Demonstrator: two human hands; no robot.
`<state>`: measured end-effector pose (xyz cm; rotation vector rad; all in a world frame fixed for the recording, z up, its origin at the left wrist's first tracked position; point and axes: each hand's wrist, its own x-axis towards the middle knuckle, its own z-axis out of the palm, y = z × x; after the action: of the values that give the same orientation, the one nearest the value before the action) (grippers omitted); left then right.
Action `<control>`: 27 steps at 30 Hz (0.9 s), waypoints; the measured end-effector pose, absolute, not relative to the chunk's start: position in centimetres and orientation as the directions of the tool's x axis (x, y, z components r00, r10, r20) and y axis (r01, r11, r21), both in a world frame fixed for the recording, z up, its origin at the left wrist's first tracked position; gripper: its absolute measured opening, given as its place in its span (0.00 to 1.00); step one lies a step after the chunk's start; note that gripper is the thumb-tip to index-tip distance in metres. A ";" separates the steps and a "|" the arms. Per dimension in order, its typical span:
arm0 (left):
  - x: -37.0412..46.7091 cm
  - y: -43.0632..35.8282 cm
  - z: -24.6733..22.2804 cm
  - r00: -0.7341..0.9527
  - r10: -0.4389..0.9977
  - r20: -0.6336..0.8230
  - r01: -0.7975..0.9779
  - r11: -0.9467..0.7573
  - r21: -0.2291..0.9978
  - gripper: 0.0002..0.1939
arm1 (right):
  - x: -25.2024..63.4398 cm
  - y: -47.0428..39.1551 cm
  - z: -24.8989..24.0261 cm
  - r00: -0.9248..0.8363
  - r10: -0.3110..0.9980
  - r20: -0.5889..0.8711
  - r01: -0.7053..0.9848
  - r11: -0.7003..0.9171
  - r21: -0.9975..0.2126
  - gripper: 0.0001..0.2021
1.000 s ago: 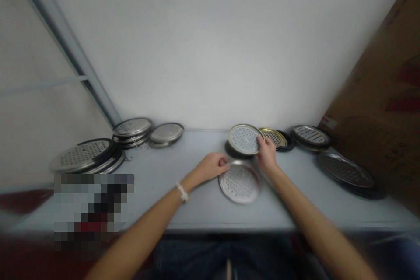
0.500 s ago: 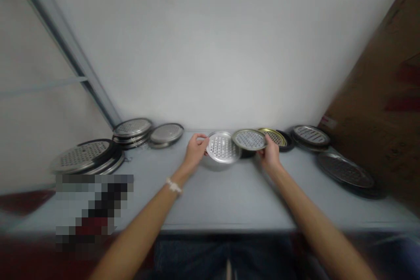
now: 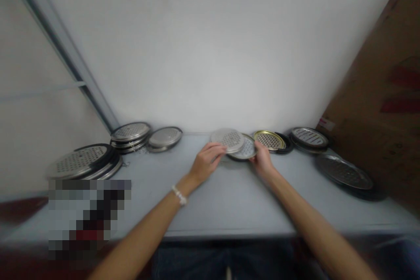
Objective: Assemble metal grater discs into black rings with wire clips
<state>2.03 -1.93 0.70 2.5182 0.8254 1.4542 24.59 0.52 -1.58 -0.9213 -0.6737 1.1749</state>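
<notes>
In my left hand (image 3: pixel 208 159), thumb and fingers pinch the near edge of a silver round grater (image 3: pixel 229 139), a perforated metal disc. My right hand (image 3: pixel 263 159) grips the right edge of a second round grater (image 3: pixel 248 148), which has a darker rim. The silver disc overlaps the left part of that second disc and hides it. Both are over the middle of the table, near the wall. Just right of my right hand lies a gold-rimmed round grater (image 3: pixel 267 141) with a black edge piece.
Stacks of round graters with dark rims stand at the left (image 3: pixel 78 162) and back left (image 3: pixel 131 132), with another pair (image 3: pixel 166 137) beside them. To the right lie a slotted disc (image 3: pixel 309 137) and a dark disc (image 3: pixel 344 171). A cardboard box (image 3: pixel 377 109) borders the right side of the grey table (image 3: pixel 229 210).
The silver grater has moved up and right with my left hand, now lapping over the other disc. My right hand has brought its grater left and lower, uncovering the gold-rimmed one.
</notes>
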 end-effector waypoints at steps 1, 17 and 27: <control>2.1 -2.0 0.8 0.391 0.503 0.771 0.379 -0.851 0.363 0.07 | 24.6 0.6 -1.7 0.273 0.962 -0.021 -0.463 0.112 -0.879 0.14; 2.1 0.1 0.1 0.093 0.994 0.051 -0.085 -0.043 0.995 0.41 | 23.5 0.0 -2.6 0.266 0.955 0.132 -0.269 0.205 -0.941 0.21; 2.9 -0.9 -0.7 0.297 0.953 0.054 0.017 -0.062 0.998 0.33 | 22.7 -1.0 -1.6 0.222 0.934 0.279 -0.024 0.291 -0.956 0.30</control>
<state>2.90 -0.85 -0.65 1.3978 0.9741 1.0126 22.71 -0.96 -1.55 -1.0506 -1.1342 0.8667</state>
